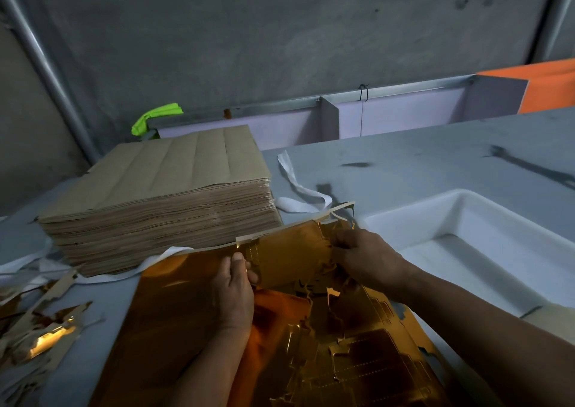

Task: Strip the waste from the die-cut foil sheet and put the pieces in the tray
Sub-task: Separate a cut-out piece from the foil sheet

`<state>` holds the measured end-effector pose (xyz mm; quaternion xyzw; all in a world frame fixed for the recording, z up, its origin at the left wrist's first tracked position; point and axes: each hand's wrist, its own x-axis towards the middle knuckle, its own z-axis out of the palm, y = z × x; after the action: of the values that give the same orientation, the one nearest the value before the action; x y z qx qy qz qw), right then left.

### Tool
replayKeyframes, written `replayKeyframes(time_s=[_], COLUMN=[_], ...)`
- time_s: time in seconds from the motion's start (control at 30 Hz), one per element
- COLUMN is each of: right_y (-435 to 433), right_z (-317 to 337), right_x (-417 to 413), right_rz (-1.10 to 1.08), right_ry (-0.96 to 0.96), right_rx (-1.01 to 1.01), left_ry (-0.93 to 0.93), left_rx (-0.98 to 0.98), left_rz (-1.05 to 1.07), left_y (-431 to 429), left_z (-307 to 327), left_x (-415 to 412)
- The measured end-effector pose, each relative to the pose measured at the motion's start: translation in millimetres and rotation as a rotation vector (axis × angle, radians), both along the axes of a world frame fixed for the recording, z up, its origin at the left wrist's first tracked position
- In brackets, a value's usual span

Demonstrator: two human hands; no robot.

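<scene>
A gold die-cut foil sheet [186, 307] lies on the grey table in front of me, its far part lifted. My left hand [235, 291] pinches the sheet near its far edge, thumb on top. My right hand [364, 257] grips the torn, ragged foil at the sheet's far right. A thin waste strip [339, 209] curls up from the far corner. Die-cut gold pieces [373, 360] show in the near part of the sheet. The white tray [466, 217] stands to the right, and nothing shows in the visible part of it.
A tall stack of brown sheets [161, 201] stands at the left, just behind the foil. Gold and brown waste scraps [40, 325] lie at the far left. White strips [298, 186] trail across the table. An orange board [550, 86] leans at the back right.
</scene>
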<state>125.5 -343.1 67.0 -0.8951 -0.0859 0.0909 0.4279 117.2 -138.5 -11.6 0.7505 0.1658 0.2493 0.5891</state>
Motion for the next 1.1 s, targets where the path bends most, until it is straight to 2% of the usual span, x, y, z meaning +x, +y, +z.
replayKeyframes(time_s=[0.4,0.83,1.1], right_y=[-1.4,-0.8,0.5], right_z=[-5.2,-1.3,0.7], right_x=[1.4,-1.7,-5.5], right_rz=[0.125,0.126,0.208], right_ry=[0.006,0.010,0.106], right_rx=[-0.063,-0.016,0.009], left_ry=[0.061,0.057,0.055], left_rx=[-0.014,-0.168,-0.212], left_rz=[0.043,0.150,0.199], left_y=[3.2,17.2,4.0], left_z=[5.0,18.4,31.1], left_x=[7.3,19.4,30.6])
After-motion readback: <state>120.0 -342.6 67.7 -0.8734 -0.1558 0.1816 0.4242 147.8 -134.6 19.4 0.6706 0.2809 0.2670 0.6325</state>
